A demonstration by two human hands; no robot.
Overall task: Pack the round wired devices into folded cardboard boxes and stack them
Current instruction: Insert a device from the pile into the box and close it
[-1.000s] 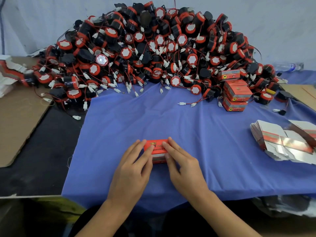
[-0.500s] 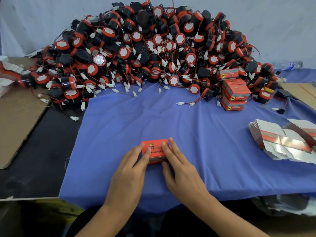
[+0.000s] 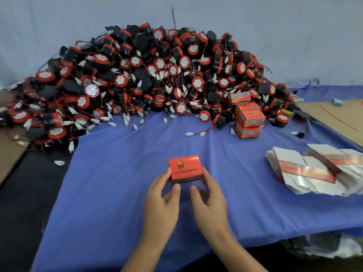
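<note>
Red box point(image 3: 185, 168) held two-handed.
I see left hand point(image 3: 163, 201) and right hand point(image 3: 210, 201) gripping its ends, fingers curled, thumbs at the front.

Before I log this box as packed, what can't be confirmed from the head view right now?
Head view only:
- Inside the red box: closed top hides any device.
- Its end flaps: covered by the left hand and right hand gripping it.
- Its small print: too blurred.
- Count in the stack of packed boxes: device pile hides its rear.
- Flat box blanks: cut off by the right edge.
</note>
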